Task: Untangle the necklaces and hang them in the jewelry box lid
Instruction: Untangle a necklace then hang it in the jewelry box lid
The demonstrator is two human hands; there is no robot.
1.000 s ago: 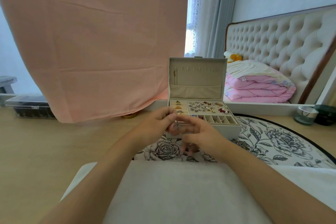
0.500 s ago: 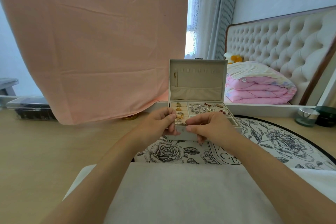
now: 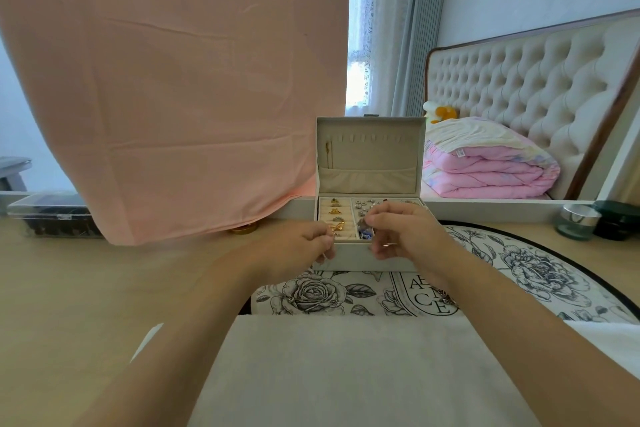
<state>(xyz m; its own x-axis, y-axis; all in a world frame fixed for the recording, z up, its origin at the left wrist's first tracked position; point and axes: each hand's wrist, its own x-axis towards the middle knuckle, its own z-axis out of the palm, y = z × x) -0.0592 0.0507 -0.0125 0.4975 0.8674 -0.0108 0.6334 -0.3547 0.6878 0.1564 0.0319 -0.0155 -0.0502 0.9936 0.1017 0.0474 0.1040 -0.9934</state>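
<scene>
While a broad pink cloth [image 3: 173, 87] hangs across the left half of the view, a tufted headboard [image 3: 519, 87] and a folded pink quilt [image 3: 485, 173] fill the right. Nearer, a white pad [image 3: 346, 374] lies in front of a floral mat [image 3: 519, 267] on the wooden desk [image 3: 86, 288]. On the mat stands the jewelry box [image 3: 363, 258], its lid [image 3: 370, 149] upright, with one gold chain [image 3: 327, 152] hanging at its left edge. Just before the box's front, the left hand [image 3: 304, 246] and the right hand [image 3: 405, 236] hover close together, fingers curled, each pinching part of a fine necklace [image 3: 363, 230] held between them; the chain is too thin to trace.
</scene>
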